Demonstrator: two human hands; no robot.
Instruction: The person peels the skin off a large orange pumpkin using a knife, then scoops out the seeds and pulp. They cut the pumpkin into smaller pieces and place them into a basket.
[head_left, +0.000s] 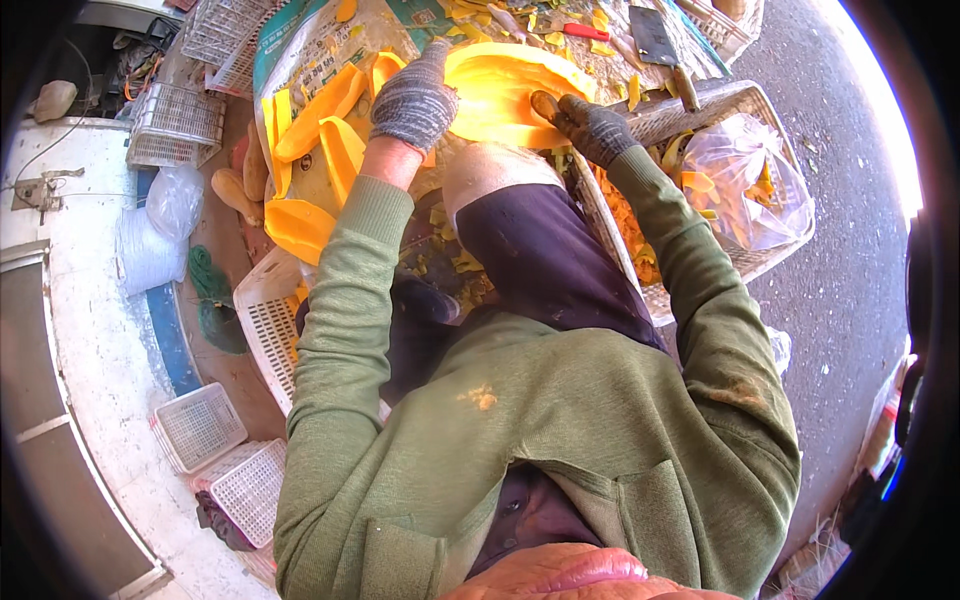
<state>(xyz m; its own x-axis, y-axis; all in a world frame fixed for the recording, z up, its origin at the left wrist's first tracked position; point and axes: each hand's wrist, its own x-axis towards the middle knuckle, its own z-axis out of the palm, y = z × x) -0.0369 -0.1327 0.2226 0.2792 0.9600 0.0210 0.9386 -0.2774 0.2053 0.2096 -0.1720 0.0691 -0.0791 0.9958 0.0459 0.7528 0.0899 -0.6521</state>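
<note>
A large hollowed piece of orange pumpkin lies before me on a littered work surface. My left hand, in a grey knit glove, grips its left end. At its right end is my right hand, in a darker, stained glove, with the thumb and fingertips at the rim. More peeled pumpkin pieces lie left of my left hand. A cleaver with a wooden handle and a red-handled knife rest at the upper right among peelings.
A plastic crate on the right holds orange scraps and a clear plastic bag. Another white crate stands at my left. Whole tan squashes lie on the floor. Stacked crates stand farther left.
</note>
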